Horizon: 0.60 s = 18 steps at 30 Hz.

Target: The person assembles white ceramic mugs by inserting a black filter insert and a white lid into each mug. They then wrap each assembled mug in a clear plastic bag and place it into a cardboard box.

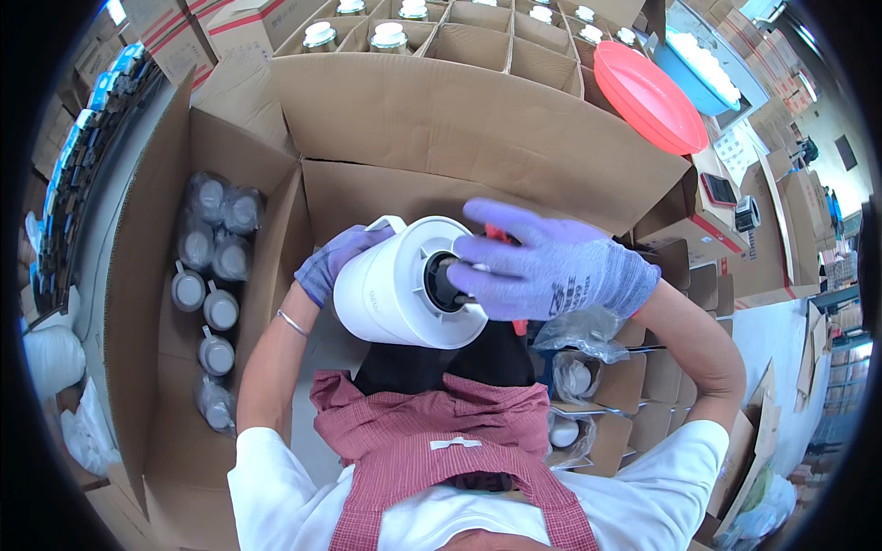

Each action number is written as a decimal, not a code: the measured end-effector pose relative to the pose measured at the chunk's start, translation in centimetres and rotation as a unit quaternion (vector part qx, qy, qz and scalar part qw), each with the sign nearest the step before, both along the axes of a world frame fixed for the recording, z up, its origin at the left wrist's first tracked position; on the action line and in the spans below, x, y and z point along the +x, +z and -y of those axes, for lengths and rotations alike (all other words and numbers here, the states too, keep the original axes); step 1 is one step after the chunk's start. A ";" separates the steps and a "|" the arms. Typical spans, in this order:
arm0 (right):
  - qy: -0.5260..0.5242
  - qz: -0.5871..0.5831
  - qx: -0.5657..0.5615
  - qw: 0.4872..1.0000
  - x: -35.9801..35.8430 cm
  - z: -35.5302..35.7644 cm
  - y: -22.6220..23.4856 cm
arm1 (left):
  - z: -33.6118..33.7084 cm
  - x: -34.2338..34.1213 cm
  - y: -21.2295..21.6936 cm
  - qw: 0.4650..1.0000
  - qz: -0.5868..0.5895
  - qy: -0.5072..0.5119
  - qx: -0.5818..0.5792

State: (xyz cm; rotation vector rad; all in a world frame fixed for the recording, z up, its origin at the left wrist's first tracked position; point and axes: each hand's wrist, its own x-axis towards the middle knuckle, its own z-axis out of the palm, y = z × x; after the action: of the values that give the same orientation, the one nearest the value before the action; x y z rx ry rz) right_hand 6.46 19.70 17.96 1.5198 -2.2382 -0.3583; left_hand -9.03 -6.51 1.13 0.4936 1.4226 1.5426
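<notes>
A white, jug-like cylinder (pixel 372 289) with a loop handle lies on its side above my lap. Its ribbed round end, with a black ring at the centre, faces to the right. My left hand (pixel 344 260) grips its far left side near the handle, fingers partly hidden behind it. My right hand (pixel 542 262), in a lilac glove like the left, is at the ribbed end. Its fingers are curled round a red tool (pixel 497 233) whose dark part reaches toward the black centre. The tool's kind is mostly hidden by the hand.
At left a carton (pixel 152 367) holds several plastic-wrapped white-topped items (pixel 217 314). A divided carton of bottles (pixel 389 37) stands ahead, with a red basin (pixel 648 96) at its right corner. A phone (pixel 718 189) rests on a box. Wrapped pieces (pixel 571 376) sit in a divided carton at right.
</notes>
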 end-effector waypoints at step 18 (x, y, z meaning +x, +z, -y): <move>-0.357 0.307 -0.366 0.803 0.8 -3.9 -3.4 | 0.4 18.7 1.4 0.948 -0.088 0.304 -0.019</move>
State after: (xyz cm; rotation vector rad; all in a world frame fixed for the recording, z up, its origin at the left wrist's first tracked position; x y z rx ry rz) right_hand 7.31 23.58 14.53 0.3467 -2.8519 0.8566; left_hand 9.67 -6.94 2.57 0.1701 1.8530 1.9832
